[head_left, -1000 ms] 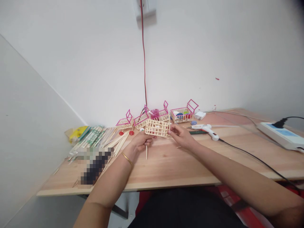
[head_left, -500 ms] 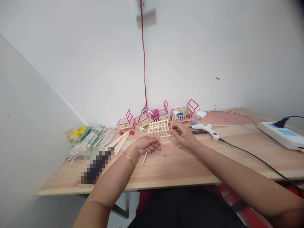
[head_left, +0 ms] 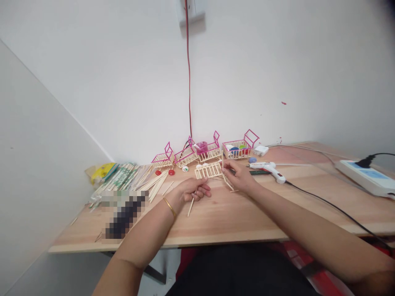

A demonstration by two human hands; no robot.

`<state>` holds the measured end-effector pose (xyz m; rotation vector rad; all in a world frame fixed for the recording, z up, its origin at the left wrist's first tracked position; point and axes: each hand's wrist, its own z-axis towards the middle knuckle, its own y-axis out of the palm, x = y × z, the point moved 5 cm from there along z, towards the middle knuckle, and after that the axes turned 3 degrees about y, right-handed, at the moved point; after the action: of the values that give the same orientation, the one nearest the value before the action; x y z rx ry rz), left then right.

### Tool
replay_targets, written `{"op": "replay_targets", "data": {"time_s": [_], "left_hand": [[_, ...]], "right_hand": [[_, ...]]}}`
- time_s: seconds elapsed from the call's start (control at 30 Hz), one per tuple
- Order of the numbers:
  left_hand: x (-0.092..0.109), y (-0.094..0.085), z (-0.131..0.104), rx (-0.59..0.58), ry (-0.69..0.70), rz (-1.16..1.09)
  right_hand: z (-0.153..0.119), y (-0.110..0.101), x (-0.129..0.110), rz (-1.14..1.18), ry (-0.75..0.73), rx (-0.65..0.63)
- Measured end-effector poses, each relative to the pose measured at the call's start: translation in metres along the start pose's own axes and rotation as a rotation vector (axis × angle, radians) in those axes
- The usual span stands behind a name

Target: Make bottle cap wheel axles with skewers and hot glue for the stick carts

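A small basket frame of bare wooden sticks (head_left: 209,170) is held between my hands over the table, its barred side facing me. My right hand (head_left: 239,174) pinches its right end, where one stick points upward and others slope down beneath the fingers. My left hand (head_left: 195,190) is closed, with a loose wooden stick (head_left: 190,207) sticking out below the fingers. Its thumb and forefinger reach the frame's lower left corner; whether they grip it I cannot tell. Behind stand several stick baskets (head_left: 237,150) with pink rims and handles.
A white glue gun (head_left: 268,167) lies right of my right hand, its black cord running to the right. A white power strip (head_left: 365,176) sits at far right. Leftward are loose sticks (head_left: 158,187), wrapped stick bundles (head_left: 123,176) and a yellow packet (head_left: 104,172). Red caps (head_left: 171,172) lie near the baskets.
The stick frame has turned in my hands: its grid face showed before, now a row of bars shows, with sticks sloping down at right. Both hands have barely moved.
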<state>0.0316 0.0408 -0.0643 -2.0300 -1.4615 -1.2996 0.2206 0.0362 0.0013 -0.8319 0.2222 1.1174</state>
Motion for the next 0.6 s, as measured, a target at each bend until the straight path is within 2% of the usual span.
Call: {"op": "replay_targets", "data": {"time_s": [0.37, 0.6], "left_hand": [[-0.001, 0.012, -0.005, -0.011, -0.069, -0.077], [-0.001, 0.018, -0.008, -0.046, -0.071, -0.074]], "right_hand": [[0.000, 0.000, -0.008, 0.006, -0.111, -0.014], [0.000, 0.004, -0.002, -0.028, -0.108, -0.049]]}}
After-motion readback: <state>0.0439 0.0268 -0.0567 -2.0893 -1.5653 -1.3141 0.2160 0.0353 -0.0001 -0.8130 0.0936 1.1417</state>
